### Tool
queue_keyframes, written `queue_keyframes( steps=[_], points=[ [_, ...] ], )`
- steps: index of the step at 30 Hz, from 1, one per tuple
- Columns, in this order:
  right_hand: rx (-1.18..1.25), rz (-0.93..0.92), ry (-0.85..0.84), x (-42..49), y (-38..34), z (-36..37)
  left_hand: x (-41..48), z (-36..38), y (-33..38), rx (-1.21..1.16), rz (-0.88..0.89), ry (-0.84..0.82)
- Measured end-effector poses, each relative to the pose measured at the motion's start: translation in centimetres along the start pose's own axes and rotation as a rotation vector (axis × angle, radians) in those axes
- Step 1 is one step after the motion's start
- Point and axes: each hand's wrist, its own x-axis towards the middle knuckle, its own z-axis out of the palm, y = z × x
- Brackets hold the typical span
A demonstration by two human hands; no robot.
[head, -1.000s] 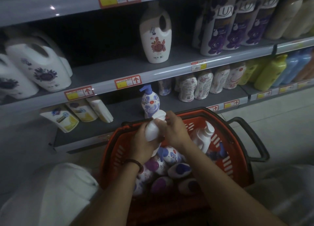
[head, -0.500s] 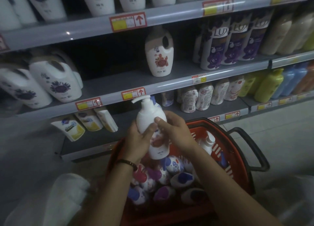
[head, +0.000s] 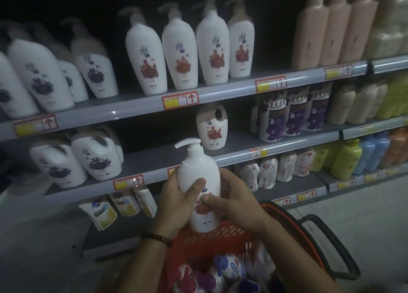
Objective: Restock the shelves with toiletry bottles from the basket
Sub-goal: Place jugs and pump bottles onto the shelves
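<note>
The left hand wraps the white pump bottle from its left side, fingers curled round the back and thumb pressed flat on the front. The bottle stands upright between both sets of fingers, its pump spout above them and pointing left. The right hand grips the right side, fingers curled behind, thumb pinching the red flower label. Below the fingers sits the red basket, with more bottles lying inside. Beyond the fingertips, shelves carry rows of bottles.
</note>
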Motion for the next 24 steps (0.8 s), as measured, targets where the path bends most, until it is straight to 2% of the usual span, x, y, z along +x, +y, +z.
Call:
queue_keyframes(
  steps=[10, 18, 24],
  points=[
    [-0.120, -0.113, 0.087, 2.1, -7.2, -2.2, 2.4, 1.4, 7.9, -0.039, 0.121, -0.098],
    [-0.145, -0.180, 0.141, 5.2, -12.1, -6.1, 7.5, 4.1, 14.5, 0.100, 0.237, -0.126],
    [-0.188, -0.254, 0.214, 8.5, -15.4, -10.0, 11.4, 6.8, 18.8, 0.133, 0.321, -0.221]
  ],
)
